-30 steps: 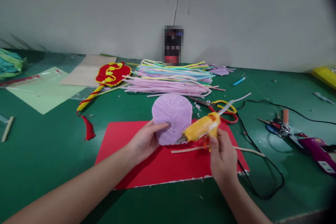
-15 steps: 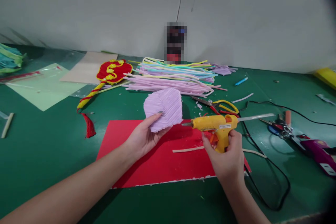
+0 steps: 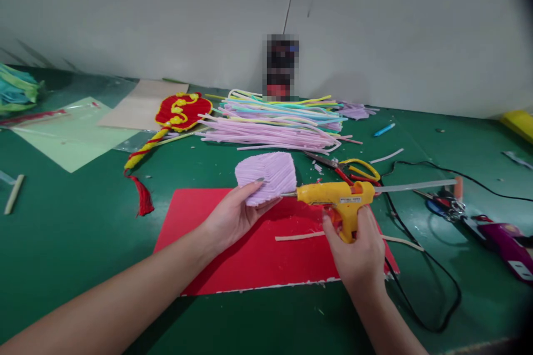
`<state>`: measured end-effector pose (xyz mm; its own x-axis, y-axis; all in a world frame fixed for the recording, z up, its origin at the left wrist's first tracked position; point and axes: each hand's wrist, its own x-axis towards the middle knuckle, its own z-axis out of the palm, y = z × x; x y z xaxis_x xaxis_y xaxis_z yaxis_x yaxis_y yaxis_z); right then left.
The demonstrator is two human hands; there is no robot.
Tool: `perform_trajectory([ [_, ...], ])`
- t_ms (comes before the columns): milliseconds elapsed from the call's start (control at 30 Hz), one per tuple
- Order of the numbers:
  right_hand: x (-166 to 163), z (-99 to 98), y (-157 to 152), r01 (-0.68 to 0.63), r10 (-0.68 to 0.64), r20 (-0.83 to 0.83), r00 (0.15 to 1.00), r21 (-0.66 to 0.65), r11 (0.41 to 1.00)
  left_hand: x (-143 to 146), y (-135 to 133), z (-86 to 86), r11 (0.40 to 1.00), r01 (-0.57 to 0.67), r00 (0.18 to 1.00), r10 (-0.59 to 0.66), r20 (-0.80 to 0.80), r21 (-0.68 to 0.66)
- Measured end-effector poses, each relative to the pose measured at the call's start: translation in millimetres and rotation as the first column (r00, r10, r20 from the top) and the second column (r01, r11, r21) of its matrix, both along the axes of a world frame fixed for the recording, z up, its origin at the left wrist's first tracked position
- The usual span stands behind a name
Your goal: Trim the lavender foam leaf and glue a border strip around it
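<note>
While the left hand point(image 3: 231, 216) pinched the disc point(image 3: 266, 176) by its near rim, tilted above the red sheet's point(image 3: 250, 258) far edge, the right hand point(image 3: 358, 249) gripped the glue gun point(image 3: 333, 195), nozzle at the disc's right edge. Disc looked light, soft, crushable; rim hold seemed best.

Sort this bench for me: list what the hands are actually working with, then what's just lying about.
In hand:
lilac ribbed piece, held in the left hand
yellow glue gun, in the right hand, nozzle at the piece's edge
red sheet beneath both

Lying about:
pile of pastel strips
red and yellow fan with tassel
scissors
blue pen
purple tool, far right
</note>
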<state>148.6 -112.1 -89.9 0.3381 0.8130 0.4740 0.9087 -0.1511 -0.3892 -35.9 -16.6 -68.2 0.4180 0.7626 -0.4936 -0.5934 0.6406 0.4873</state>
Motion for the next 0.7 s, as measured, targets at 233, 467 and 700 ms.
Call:
perform_trajectory([
  [233, -0.3, 1.5, 0.5, -0.003, 0.003, 0.0, 1.0, 0.0, 1.0, 0.3, 0.5, 0.3, 1.0, 0.005, 1.0, -0.005, 0.008, 0.013],
  [467, -3.4, 4.9, 0.9, 0.011, -0.011, -0.004, 1.0, 0.001, 1.0, -0.9, -0.1, -2.3, 1.0, 0.016, 1.0, -0.016, 0.0, 0.025],
  [700, -0.3, 2.7, 2.4, -0.022, 0.02, 0.034, 0.999, 0.05, 0.998, -0.5, 0.9, -2.1, 1.0, 0.014, 1.0, -0.014, 0.008, 0.022],
])
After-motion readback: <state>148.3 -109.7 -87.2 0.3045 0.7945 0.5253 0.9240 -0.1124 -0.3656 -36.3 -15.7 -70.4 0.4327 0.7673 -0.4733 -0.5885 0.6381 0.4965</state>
